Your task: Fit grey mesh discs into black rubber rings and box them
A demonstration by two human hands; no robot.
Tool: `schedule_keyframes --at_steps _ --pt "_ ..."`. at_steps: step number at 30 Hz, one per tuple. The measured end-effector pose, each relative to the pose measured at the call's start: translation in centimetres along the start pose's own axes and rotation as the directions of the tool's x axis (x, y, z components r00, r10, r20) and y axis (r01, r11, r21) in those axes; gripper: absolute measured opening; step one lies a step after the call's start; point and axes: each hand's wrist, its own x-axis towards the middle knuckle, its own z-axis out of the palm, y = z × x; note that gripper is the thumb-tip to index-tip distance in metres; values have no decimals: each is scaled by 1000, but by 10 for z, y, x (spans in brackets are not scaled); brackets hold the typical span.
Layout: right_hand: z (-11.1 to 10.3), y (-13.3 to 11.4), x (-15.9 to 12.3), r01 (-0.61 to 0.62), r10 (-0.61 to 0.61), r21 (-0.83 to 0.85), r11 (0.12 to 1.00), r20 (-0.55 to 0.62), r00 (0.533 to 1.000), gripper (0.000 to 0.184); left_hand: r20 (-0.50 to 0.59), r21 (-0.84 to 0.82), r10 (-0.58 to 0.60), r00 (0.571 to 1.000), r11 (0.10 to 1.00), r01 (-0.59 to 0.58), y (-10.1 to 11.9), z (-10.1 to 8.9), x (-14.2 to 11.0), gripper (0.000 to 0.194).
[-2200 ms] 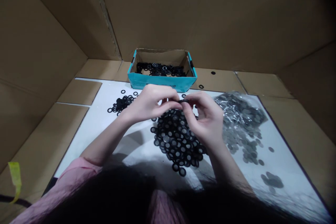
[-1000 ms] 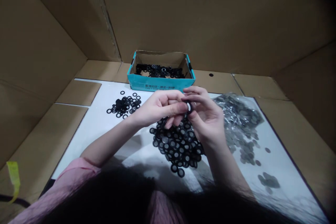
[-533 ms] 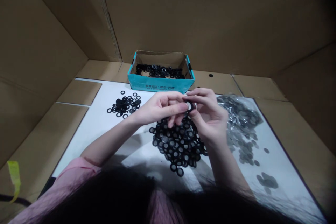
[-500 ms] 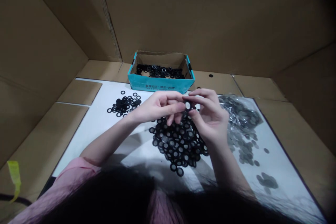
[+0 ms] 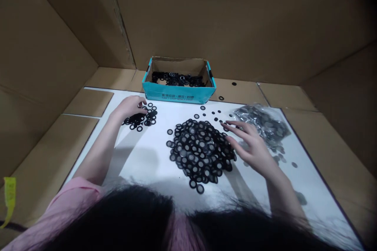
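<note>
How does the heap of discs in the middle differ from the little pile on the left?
The middle heap is larger than the left pile. Most visible discs in the middle heap have grey centres, whereas many rings in the left pile have open centres. Both have black rims and sit on the white surface.

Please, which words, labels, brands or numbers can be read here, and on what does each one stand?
"CAN'T STOP WON'T STOP", small and partly blurred: front of the turquoise box.
Line above it, apparently Chinese characters: too blurred to quote.
Yellow strip: faint marks, unreadable.
</note>
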Motion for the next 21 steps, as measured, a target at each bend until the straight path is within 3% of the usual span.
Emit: schedule_keyframes --at_steps 3,6,11,15,21 --pt "-4 30 -31 -120 107 -135 984 -98 989 34 96 72 -21 995 997 14 -12 9 9 34" --pt "-1 58 -66 -259 196 -240 936 -257 946 35 169 104 -28 985 995 11 -19 14 13 33" --pt "7 73 -108 -388 264 -240 890 -425 866 19 208 94 -17 978 996 -2 -21 14 14 34" --pt "10 79 -115 -397 281 -141 907 -500 819 6 185 55 19 983 998 -30 -19 10 11 34" --pt "10 85 -108 -523 447 14 852 -540 714 15 55 -53 45 997 998 -42 -17 3 6 25"
